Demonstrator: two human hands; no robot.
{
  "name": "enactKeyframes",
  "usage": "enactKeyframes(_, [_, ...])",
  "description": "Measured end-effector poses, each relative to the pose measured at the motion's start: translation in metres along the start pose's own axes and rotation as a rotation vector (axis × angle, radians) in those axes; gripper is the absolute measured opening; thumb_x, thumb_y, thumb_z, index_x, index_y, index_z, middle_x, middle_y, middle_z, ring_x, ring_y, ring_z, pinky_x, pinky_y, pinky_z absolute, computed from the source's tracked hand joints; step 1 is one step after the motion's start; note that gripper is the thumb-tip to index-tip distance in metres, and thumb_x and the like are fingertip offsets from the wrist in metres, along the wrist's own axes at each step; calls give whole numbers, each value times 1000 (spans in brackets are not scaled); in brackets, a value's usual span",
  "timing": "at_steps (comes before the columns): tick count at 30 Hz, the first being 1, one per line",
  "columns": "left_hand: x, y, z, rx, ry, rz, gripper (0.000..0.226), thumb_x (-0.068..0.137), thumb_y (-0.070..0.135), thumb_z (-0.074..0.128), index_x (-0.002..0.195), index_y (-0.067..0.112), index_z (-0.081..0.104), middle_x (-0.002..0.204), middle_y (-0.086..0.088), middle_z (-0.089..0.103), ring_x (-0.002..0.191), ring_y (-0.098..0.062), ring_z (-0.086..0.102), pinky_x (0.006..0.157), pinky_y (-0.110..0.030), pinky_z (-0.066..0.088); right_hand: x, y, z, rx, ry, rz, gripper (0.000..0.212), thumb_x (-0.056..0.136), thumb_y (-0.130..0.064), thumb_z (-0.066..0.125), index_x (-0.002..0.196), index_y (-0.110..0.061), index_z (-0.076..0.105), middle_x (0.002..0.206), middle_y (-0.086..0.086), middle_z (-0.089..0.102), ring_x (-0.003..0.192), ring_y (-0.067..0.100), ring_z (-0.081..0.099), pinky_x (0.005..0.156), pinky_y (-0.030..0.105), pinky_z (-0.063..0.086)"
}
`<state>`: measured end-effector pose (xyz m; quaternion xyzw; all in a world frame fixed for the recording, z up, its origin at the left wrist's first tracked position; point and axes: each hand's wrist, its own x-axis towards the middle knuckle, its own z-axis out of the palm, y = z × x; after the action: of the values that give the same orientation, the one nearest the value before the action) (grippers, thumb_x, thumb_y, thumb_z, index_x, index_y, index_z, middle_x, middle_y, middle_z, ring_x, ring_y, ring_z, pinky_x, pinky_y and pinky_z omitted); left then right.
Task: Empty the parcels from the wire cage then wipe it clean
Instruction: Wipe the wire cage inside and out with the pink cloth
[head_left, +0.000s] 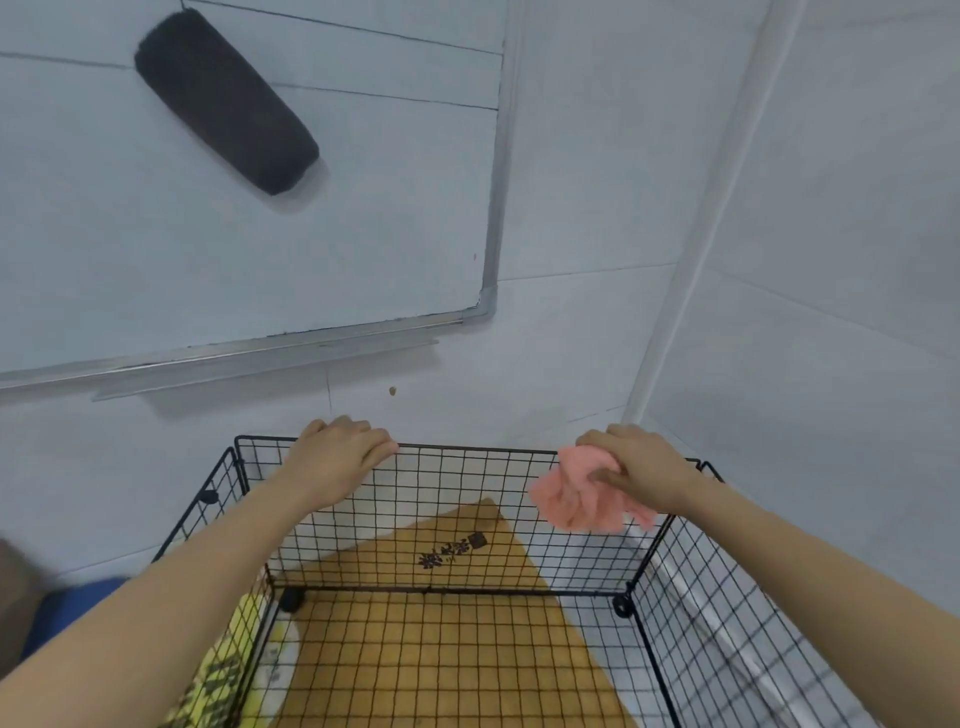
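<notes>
A black wire cage (467, 519) stands open-topped against the wall, with no parcels visible inside it. My left hand (337, 452) grips the top rim of its far panel, fingers curled over the wire. My right hand (634, 462) holds a crumpled pink cloth (582, 499) against the same rim, near the far right corner. Through the mesh I see a brown board with black print (457, 649) under the cage floor.
A whiteboard (260, 234) hangs on the wall above, with a dark eraser (223, 98) stuck to it. A yellow printed bag (223, 675) lies outside the cage's left panel, and something blue (78, 608) sits at the far left. A wall corner closes the right side.
</notes>
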<state>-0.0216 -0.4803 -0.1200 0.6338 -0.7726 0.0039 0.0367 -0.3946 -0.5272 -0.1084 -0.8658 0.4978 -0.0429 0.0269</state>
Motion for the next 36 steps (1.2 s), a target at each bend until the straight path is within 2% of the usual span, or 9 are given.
enactKeyframes(3, [12,32,0,-61,0,100,66,86,68,14,127,32,51,117,14,60,106,-7,55,93,-33,39,9,-21,3,3,21,-53,35,95,-39,51,130,-34,48,98,-10,44,94,13,42,86,32,37])
enactKeyframes(9, [43,110,9,-140,69,232,47,96,58,26,134,36,44,119,15,61,101,-9,59,84,-29,48,23,-41,5,41,30,-107,35,96,-37,50,131,-33,48,95,-10,42,90,11,37,84,30,34])
enactKeyframes(11, [44,106,13,-106,78,247,53,92,63,21,138,43,37,116,17,60,102,-8,58,82,-27,47,16,-26,4,2,51,-68,34,96,-37,50,130,-33,49,95,-8,44,90,12,37,83,30,33])
enactKeyframes(15, [37,100,11,-100,95,292,79,72,75,-1,142,50,24,108,20,57,98,-4,56,77,-23,43,-6,5,0,-109,52,18,32,97,-35,48,129,-29,50,104,0,53,91,15,37,79,30,28])
enactKeyframes(20, [39,103,9,-137,104,282,55,89,67,19,142,51,24,102,24,52,85,-1,48,73,-22,41,-38,47,-18,-211,-15,236,36,97,-30,47,133,-29,46,115,5,53,109,24,44,89,33,34])
enactKeyframes(24, [41,100,12,-119,102,266,57,88,69,16,142,51,23,107,23,53,83,0,48,75,-22,43,-46,43,-25,-148,-13,310,38,96,-24,47,133,-23,45,116,8,51,109,26,46,88,34,39])
enactKeyframes(30, [41,100,10,-119,88,260,59,86,70,14,141,53,21,102,23,53,83,1,51,75,-21,46,-49,35,-39,-127,-6,442,32,95,-22,46,126,-16,45,115,10,47,99,32,58,76,38,46])
enactKeyframes(33, [40,100,9,-113,88,265,63,83,71,12,143,52,18,108,22,54,84,-1,51,78,-22,46,-55,32,-40,-125,43,423,36,95,-24,46,130,-19,44,113,8,47,99,30,57,74,35,43])
enactKeyframes(36, [41,100,9,-108,78,268,66,81,73,9,143,52,18,108,22,53,82,-1,50,77,-23,46,-55,31,-37,-86,145,349,43,94,-24,49,136,-24,43,113,8,48,105,28,51,79,34,41])
